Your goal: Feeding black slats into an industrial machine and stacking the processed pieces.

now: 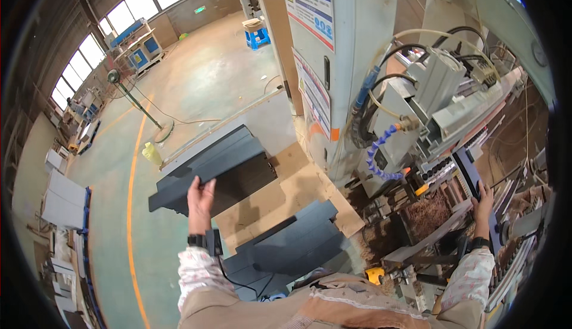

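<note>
My left hand (201, 197) is at the near edge of a stack of dark grey panels (238, 165), its fingers apart and touching or just over the top panel. On the right, my right hand (484, 203) has its fingers round the edge of a long dark panel (469, 171), which lies in the machine (441, 100). Part of that panel is hidden behind the hand. Below the first stack is a second group of dark grey panels (292, 239), close in front of my body.
Brown board (238, 217) lies under the panels. A blue segmented hose (374, 153) hangs from the machine, above a heap of wood shavings (426, 216). The grey cabinet (351, 61) rises ahead. A stand fan (161, 133) and a yellow-green container (152, 153) stand on the floor.
</note>
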{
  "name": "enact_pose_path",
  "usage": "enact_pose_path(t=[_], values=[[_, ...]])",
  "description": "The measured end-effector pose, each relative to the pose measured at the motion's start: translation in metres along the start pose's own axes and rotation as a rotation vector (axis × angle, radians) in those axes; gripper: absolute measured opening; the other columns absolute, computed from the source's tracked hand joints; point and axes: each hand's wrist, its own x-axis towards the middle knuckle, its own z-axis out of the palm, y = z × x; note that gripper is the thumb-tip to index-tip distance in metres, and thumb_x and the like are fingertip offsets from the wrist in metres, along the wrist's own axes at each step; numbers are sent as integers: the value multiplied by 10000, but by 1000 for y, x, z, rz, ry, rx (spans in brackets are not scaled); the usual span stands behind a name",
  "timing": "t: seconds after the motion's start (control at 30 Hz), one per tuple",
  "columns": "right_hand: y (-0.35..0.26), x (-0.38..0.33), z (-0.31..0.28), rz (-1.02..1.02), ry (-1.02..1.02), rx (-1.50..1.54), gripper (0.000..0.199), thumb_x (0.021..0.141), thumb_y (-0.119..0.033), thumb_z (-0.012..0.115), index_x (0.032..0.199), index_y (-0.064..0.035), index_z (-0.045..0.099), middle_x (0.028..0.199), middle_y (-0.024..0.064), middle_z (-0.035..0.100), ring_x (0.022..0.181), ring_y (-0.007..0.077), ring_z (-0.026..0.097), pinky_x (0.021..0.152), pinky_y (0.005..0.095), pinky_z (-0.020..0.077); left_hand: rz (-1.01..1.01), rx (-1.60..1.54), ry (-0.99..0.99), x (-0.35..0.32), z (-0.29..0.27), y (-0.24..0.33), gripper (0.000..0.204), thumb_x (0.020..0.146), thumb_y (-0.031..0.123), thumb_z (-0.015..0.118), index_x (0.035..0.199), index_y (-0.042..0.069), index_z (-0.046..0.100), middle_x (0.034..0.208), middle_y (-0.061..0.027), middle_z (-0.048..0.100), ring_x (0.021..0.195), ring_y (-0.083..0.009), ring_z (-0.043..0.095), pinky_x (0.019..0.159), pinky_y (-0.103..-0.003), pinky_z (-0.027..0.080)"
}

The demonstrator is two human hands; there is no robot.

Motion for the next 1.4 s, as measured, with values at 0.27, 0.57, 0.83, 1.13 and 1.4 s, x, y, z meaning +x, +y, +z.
enact_pose_path(t=[0.27, 0.57, 0.83, 1.13, 1.4], values=[[-31, -7, 12, 121, -57, -399, 748, 850, -197, 639, 1472, -89, 237, 1502, 132, 283, 1393, 350, 242, 1093, 551, 247, 179, 211, 184, 133, -25, 18, 260, 964, 123, 513, 1075, -110, 485, 1072, -229, 581, 1010, -344, 583, 923, -436, 536], [-21, -5, 17, 67, -8, -434, 751, 850, -228, 648, 1471, -103, 244, 1476, 151, 318, 1376, 372, 261, 1089, 523, 258, 118, 575, 332, 137, -6, 18, 327, 1005, 213, 386, 1037, -94, 494, 989, -252, 649, 813, -376, 681, 619, -401, 619], [-20, -5, 18, 71, -13, -487, 699, 885, -275, 602, 1471, -132, 250, 1464, 147, 340, 1373, 364, 277, 1057, 582, 282, -194, 1115, -285, 58, 37, -80, 214, 930, 191, 553, 1066, 26, 548, 785, -127, 659, 571, -184, 633, 474, -272, 528], [-14, -6, 22, 67, -2, -509, 706, 880, -273, 617, 1468, -130, 254, 1472, 152, 324, 1370, 379, 281, 1051, 577, 288, -484, 2286, -1079, 91, -109, -282, 521, 712, 446, 749, 942, -14, 667, 869, -206, 680, 827, -361, 661, 749, -431, 515], [7, -8, 28, 69, -64, -595, 604, 910, -267, 561, 1404, -17, 320, 1459, 242, 300, 1380, 420, 238, 1058, 592, 289, -537, 2270, -772, 74, -151, -309, 624, 730, 474, 736, 1090, -20, 612, 1060, -248, 629, 987, -389, 615, 838, -426, 496]])
